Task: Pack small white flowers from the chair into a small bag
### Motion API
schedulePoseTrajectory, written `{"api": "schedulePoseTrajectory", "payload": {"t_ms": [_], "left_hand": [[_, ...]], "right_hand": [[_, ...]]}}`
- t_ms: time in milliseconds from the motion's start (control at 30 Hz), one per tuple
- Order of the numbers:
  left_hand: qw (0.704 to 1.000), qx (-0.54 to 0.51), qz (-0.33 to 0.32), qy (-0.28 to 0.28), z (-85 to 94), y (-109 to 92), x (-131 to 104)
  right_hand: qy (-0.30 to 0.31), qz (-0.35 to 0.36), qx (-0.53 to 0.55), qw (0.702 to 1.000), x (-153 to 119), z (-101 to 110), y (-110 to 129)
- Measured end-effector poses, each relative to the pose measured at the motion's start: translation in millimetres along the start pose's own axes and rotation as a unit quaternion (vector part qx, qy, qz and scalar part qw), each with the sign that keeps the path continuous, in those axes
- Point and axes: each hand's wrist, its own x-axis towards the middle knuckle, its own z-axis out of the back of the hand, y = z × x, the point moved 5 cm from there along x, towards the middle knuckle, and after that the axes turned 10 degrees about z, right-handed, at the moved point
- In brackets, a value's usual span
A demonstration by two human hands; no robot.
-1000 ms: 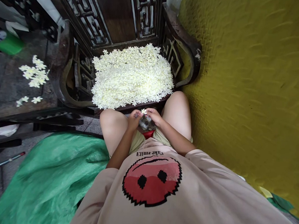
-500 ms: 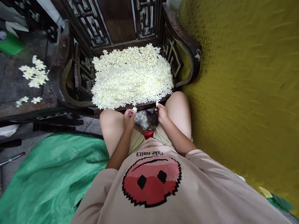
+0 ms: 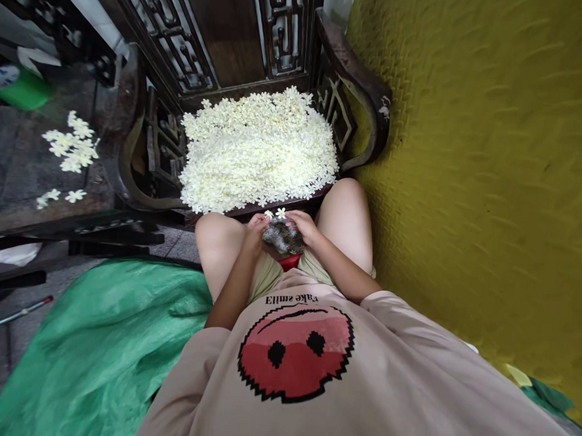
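Between my knees, my left hand (image 3: 257,227) pinches a small white flower (image 3: 268,214) at its fingertips. My right hand (image 3: 303,225) is closed on another white flower (image 3: 281,213), held close beside the first. Any stem or thread between the two flowers is too fine to make out. Just beyond both hands, a thick heap of white flowers (image 3: 260,153) covers the seat of a dark carved wooden chair (image 3: 236,34). Below the hands, a grey, speckled mass (image 3: 284,236) shows between my legs.
On the left, a dark wooden seat (image 3: 13,155) bears several loose white flowers (image 3: 73,142) and a green round container (image 3: 23,88). Green sheeting (image 3: 111,338) lies at lower left near a metal tube frame (image 3: 9,319). A yellow textured surface (image 3: 481,177) rises on the right.
My hands have come together, the right moving left and slightly down. The flowers they hold, apart before, are now nearly side by side. The view has shifted slightly.
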Motion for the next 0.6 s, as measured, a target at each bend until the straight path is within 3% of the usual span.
{"api": "schedulePoseTrajectory", "payload": {"t_ms": [333,600], "left_hand": [[0.998,0.034,-0.029,-0.052,1.2,5.7,2.6],[0.998,0.047,-0.009,-0.044,1.9,16.1,7.9]], "right_hand": [[0.046,-0.003,-0.031,0.998,-6.3,-12.9,-0.5],[0.072,-0.01,-0.039,0.997,-14.0,-21.2,6.4]]}}
